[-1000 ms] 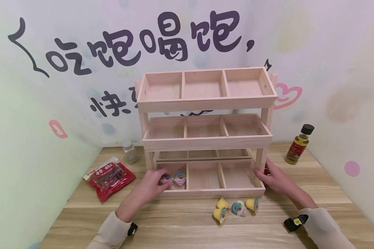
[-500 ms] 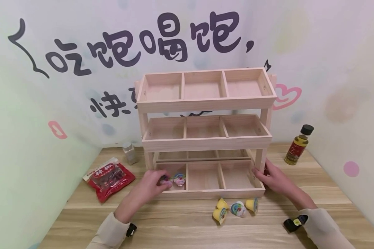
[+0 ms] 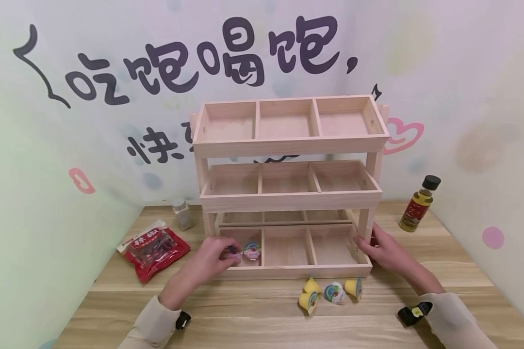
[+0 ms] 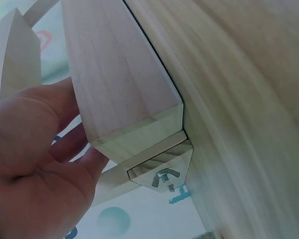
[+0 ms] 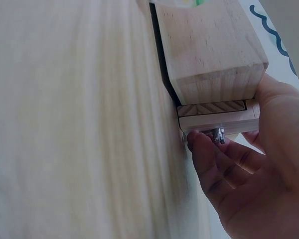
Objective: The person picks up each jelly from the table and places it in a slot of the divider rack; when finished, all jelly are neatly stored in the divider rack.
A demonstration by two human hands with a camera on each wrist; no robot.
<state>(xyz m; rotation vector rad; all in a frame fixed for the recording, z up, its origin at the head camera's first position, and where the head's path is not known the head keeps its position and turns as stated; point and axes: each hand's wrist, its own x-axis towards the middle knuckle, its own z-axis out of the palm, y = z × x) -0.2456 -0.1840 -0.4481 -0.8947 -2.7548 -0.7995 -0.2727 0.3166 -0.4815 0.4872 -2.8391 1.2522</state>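
A three-tier wooden rack (image 3: 288, 199) stands on the table, each tray split into compartments. My left hand (image 3: 208, 257) reaches into the bottom tray's left compartment, its fingers curled over a jelly cup (image 3: 234, 256) that is partly hidden. A second jelly cup (image 3: 252, 251) lies just right of it. In the left wrist view the fingers pass behind the tray's front board (image 4: 119, 64). My right hand (image 3: 386, 248) grips the rack's lower right end, thumb on the tray's side. In the right wrist view its fingers lie by a wing nut (image 5: 218, 135).
Several yellow jelly cups (image 3: 308, 301) and a white-lidded one (image 3: 334, 293) lie before the rack. At left are a red packet of dried chillies (image 3: 155, 249) and a small clear jar (image 3: 182, 214). A black-capped oil bottle (image 3: 417, 206) stands at right.
My left fingers have shifted slightly over the left jelly cup, covering more of it. The right hand keeps its place on the rack.
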